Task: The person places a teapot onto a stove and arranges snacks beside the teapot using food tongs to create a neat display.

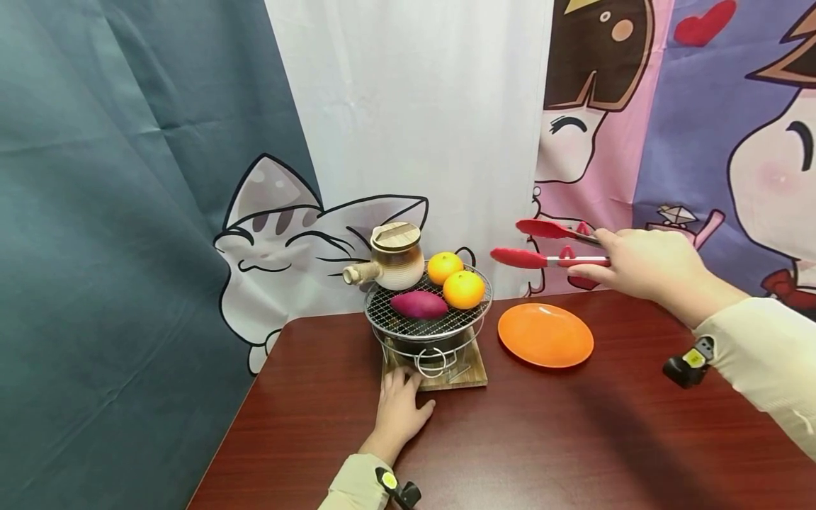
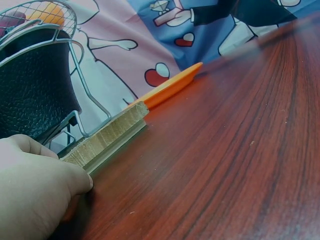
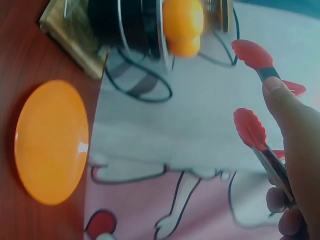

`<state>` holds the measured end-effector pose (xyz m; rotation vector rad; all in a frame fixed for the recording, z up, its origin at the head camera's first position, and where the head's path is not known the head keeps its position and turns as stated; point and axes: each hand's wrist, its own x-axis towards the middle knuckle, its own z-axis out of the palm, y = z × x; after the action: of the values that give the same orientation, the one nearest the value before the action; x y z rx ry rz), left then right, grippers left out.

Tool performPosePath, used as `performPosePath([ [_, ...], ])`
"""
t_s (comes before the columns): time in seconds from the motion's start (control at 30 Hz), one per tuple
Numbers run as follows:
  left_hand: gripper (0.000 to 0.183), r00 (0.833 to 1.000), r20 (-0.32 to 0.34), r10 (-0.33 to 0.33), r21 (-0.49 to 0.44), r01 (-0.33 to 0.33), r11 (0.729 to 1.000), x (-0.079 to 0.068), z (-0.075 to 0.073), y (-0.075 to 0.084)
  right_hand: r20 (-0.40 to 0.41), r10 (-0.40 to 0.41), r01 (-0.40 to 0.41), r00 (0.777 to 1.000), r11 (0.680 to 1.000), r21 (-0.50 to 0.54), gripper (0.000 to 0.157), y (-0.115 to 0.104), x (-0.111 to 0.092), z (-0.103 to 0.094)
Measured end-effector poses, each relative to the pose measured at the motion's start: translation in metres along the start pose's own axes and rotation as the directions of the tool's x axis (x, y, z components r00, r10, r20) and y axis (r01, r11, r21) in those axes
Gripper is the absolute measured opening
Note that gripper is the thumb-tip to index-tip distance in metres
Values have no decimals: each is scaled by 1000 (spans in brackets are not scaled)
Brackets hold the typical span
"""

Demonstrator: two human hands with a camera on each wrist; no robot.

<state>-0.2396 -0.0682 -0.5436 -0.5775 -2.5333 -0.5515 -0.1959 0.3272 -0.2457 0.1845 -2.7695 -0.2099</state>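
Note:
My right hand (image 1: pixel 650 265) holds a pair of red-tipped tongs (image 1: pixel 518 258) in the air, above and behind the orange plate (image 1: pixel 545 336). The tongs' arms are spread, with nothing between the tips. My left hand (image 1: pixel 398 411) grips the near left corner of a wooden board (image 1: pixel 473 372); the left wrist view shows the thumb against the board's edge (image 2: pixel 112 135). On that board stands a small black stove (image 2: pixel 37 85) topped by a wire grill (image 1: pixel 376 312). A purple sweet potato (image 1: pixel 419 304), two oranges (image 1: pixel 464 290) and a side-handled teapot (image 1: pixel 400 269) with a wooden lid sit on the grill.
The reddish-brown table (image 1: pixel 510 439) carries the board and, to its right, the plate. Behind its far edge hangs a cloth backdrop (image 1: pixel 414 106) with cartoon figures. A wire ring handle (image 1: pixel 431 363) sticks out at the stove's front.

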Motion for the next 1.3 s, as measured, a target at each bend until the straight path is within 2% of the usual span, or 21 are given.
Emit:
performPosePath([
  [0.23,45,1000,-23,10,4,-10,1000,0,0,0,35,105,-106,994,994,28,98,38,-9,15],
  [0.4,45,1000,10,-8,3,8,1000,0,-2,0,48,182,-184,982,982,31,108,58,-15,29],
  [0.53,44,1000,22,-16,6,16,1000,1,-2,0,65,223,-226,973,973,48,109,70,-20,40],
  [0.67,44,1000,14,-5,16,5,1000,1,-2,0,122,238,-247,964,966,70,107,82,-24,51],
  [0.8,44,1000,14,-1,18,1,1000,0,-2,0,141,244,-261,959,958,118,106,93,-28,66],
  [0.9,45,1000,7,2,18,-3,1000,0,-2,0,153,256,-281,954,945,168,107,100,-30,79],
  [1.1,45,1000,15,2,22,-3,1000,1,-2,0,241,249,-308,938,918,250,113,114,-36,108],
  [1.3,43,1000,12,8,23,-8,1000,1,-2,0,281,262,-335,923,908,253,114,118,-42,140],
])
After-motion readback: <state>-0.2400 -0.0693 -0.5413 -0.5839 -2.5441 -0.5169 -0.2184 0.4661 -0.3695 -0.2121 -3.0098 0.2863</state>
